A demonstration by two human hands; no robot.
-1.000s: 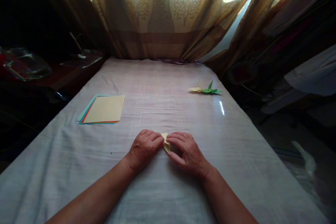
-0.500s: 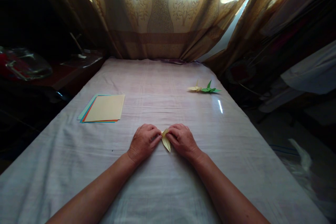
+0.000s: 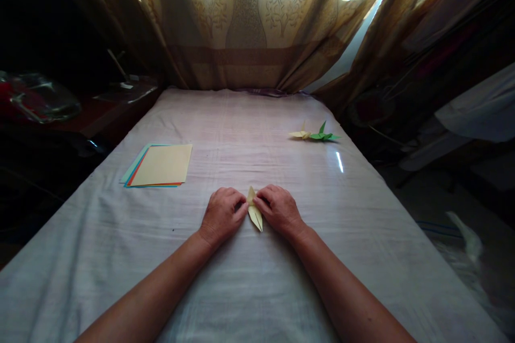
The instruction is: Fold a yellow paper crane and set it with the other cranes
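Between my two hands lies a folded piece of pale yellow origami paper point(image 3: 255, 217), long and narrow. One pointed end faces me and another point rises away from me above the fingertips. My left hand point(image 3: 224, 213) pinches its left edge near the middle with thumb and fingers. On the opposite side my right hand point(image 3: 279, 209) grips the right edge, thumb and curled fingers close together. Both hands rest low over the cloth, and the fingertips hide the middle of the paper.
A stack of coloured paper sheets point(image 3: 161, 165), cream on top, lies to the left on the sheet-covered surface point(image 3: 225, 123). Toward the far right sit a cream paper crane point(image 3: 301, 134) and a green paper crane point(image 3: 324, 135), touching. A patterned curtain point(image 3: 241, 59) hangs behind.
The far point of the folded paper now stands out above my fingers, where it was bent over and partly covered before. My hands have shifted only slightly.
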